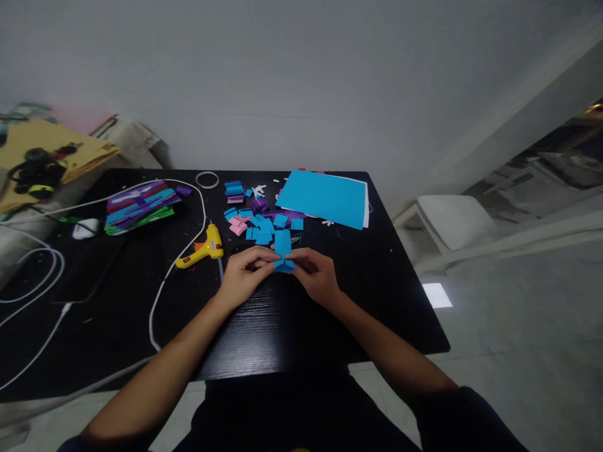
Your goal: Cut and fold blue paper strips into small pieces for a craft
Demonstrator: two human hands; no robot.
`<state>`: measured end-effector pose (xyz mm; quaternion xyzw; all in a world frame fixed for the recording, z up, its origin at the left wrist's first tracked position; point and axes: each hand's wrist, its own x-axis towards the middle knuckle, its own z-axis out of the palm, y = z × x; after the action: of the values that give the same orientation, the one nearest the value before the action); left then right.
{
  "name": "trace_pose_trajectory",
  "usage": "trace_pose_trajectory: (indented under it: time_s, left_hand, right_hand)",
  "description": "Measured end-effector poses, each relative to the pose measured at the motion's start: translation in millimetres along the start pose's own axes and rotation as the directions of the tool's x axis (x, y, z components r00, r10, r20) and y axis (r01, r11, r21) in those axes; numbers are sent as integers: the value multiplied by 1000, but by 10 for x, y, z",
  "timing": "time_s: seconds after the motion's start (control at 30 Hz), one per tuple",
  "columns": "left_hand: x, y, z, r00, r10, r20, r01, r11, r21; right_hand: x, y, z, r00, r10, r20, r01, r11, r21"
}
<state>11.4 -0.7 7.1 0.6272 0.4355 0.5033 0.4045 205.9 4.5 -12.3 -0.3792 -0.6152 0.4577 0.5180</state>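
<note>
1. A black table (386, 270) fills the scene.
2. A blue sheet (325, 198) lies far right.
3. The left hand (245, 270) and right hand (316, 274) pinch folded blue paper (283, 242) between fingertips.
4. A yellow glue gun (210, 247) rests left.
5. The paper sits between both hands, nearer than scattered blue pieces (264, 226).

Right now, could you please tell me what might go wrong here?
The folded blue paper, pinched by the left hand and right hand, might crease crookedly if either grip slips. The yellow glue gun lies near the left hand, so a sideways move could knock it. The white cable reaches the left forearm and may snag.
</note>
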Motion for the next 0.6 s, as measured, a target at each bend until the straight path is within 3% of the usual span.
trace_pose_trajectory:
  time_s: [0.27, 0.6]
  left_hand:
    - [-39, -25, 87, 992, -116, -51, 114, 993, -42]
    - [-37, -52, 141, 986, -146, -84, 136, 984, -119]
  right_hand:
    - [-3, -16, 58, 990, 126, -55, -124, 991, 44]
    - [19, -11, 101, 971, 227, -72, -207, 954, 219]
